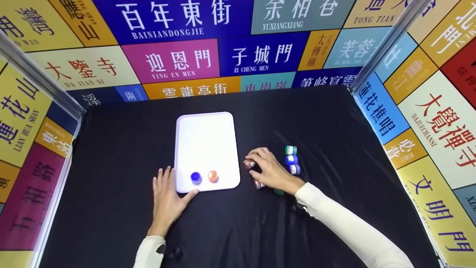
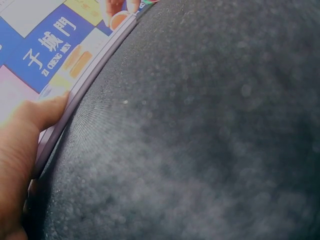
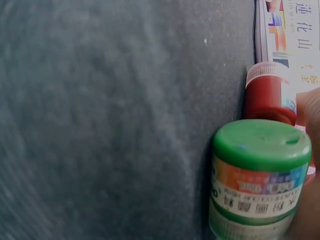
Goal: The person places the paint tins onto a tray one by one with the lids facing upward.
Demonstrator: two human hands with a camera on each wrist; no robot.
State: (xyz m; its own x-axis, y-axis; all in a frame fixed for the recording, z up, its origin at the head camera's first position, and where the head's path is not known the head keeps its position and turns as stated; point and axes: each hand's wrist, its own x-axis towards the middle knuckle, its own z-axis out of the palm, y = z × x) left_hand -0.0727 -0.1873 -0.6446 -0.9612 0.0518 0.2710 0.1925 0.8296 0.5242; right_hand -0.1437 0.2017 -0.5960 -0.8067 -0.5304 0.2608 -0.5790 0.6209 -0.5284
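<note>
My left hand (image 1: 167, 197) lies at the lower left corner of a white tray (image 1: 206, 145), fingers straight along its side and thumb at its front edge. In the left wrist view the thumb (image 2: 50, 110) touches the tray's rim. On the tray stand a blue-topped paint jar (image 1: 195, 177) and an orange-topped paint jar (image 1: 213, 176). Right of the tray, my right hand (image 1: 271, 169) pinches a brownish-red paint jar (image 1: 248, 164) between fingers and thumb. Below that hand is another reddish jar (image 1: 258, 184), partly hidden. A green-lidded paint jar (image 3: 260, 175) shows close by in the right wrist view.
Right of my right hand, a green jar (image 1: 290, 150), a blue jar (image 1: 292, 159) and a purple-blue jar (image 1: 294, 169) form a short row. Black cloth (image 1: 316, 123) covers the table. Printed panels (image 1: 171, 59) with metal-edged corners surround it on three sides.
</note>
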